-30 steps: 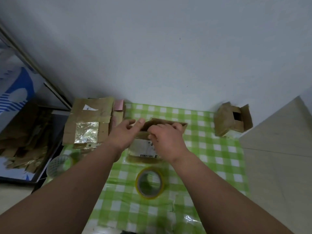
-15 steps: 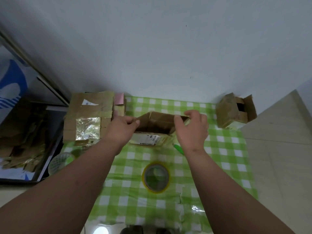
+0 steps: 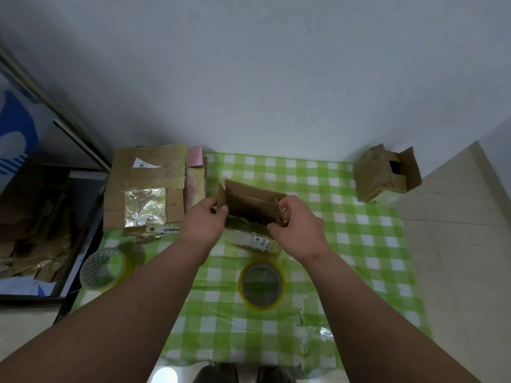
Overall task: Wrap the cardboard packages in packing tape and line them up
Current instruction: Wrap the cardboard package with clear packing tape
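Since half a second ago my right hand (image 3: 298,225) has dropped from the box's far rim to its right end flap, and both hands now spread the open cardboard box (image 3: 250,208) wider. Its lower front is hidden behind my knuckles; the label print is unreadable. My left hand (image 3: 206,222) pinches the left flap. It sits mid-table on the green checked cloth (image 3: 359,244), just beyond the yellow tape roll (image 3: 261,284).

In front of me a green checked cloth (image 3: 359,244) covers the floor up to the white wall (image 3: 249,78). On my left stands a dark tray (image 3: 69,272) with cardboard scraps (image 3: 30,230). Pale floor tiles (image 3: 456,258) lie on my right.
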Demonstrator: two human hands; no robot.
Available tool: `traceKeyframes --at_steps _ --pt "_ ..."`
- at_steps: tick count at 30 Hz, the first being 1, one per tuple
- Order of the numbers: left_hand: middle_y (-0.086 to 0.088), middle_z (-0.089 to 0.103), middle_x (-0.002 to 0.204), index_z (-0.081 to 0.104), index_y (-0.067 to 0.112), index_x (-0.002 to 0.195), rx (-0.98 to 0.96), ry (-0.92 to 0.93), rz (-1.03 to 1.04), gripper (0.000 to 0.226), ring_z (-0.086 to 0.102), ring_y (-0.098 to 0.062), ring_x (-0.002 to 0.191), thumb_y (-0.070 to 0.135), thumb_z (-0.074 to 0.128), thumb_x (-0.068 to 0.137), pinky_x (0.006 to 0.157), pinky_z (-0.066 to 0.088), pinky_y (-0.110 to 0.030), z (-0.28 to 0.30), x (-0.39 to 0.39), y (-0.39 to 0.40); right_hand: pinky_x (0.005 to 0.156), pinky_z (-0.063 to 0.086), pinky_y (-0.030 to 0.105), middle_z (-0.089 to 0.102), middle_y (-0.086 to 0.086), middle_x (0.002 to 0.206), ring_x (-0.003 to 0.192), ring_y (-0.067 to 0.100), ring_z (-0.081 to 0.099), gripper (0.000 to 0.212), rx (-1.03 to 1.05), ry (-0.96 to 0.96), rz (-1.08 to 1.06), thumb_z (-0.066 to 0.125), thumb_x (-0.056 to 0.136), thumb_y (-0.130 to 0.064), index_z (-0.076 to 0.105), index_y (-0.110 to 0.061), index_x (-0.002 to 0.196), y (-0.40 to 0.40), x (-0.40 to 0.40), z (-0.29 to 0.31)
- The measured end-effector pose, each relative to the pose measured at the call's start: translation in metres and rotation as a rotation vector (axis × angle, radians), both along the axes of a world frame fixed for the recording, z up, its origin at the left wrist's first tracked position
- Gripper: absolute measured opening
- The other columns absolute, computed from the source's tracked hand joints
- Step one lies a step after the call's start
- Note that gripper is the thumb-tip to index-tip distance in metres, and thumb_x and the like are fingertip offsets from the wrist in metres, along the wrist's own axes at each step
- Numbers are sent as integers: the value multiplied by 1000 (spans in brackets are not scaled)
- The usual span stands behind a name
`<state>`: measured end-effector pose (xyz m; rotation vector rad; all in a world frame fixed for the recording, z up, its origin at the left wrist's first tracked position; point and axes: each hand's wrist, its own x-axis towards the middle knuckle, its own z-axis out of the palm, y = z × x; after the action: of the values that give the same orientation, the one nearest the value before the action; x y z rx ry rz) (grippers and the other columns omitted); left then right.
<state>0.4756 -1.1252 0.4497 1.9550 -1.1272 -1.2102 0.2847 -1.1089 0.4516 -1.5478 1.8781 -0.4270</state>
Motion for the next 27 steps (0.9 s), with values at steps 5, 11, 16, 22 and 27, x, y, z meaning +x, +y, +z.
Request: traceKeyframes --at_steps 5,11,16,22,27 --pt "7 57 90 42 35 135 -191 -302 -282 44 60 -17 84 36 60 94 76 50 -35 4 3 8 102 38 44 52 -9 109 103 16 59 38 -51 34 8 61 89 -48 61 -31 122 4 -1 -5" --pt "2 45 115 61 27 131 -127 -282 -526 55 51 -15 108 61 46 90 97 41 -29 -2 13 11 105 38 47 46 -8 106 110 17 51 40 -17 -69 -41 51 92 -54 67 -35 122 6 0 -10" --pt "9 30 129 39 31 148 160 -134 -727 98 36 -12 124 69 70 63 106 31 -25 9 28 0 112 25 39 30 -10 125 127 16 28 91 103 -92 29 47 56 -86 62 -34 129 7 -4 -7" --pt "11 49 114 59 24 133 33 -213 -706 54 53 -9 99 29 77 82 84 40 -21 8 29 -12 117 27 44 18 -19 152 142 16 21 78 139 -185 81 85 57 -55 65 -26 126 -2 -15 -8" --pt "-5 65 92 42 24 124 -74 -109 -449 55 64 -21 84 17 76 82 76 53 -37 -5 30 -13 95 48 43 50 -17 117 115 19 54 48 14 -210 -13 85 67 -34 47 -45 93 -4 -14 -14"
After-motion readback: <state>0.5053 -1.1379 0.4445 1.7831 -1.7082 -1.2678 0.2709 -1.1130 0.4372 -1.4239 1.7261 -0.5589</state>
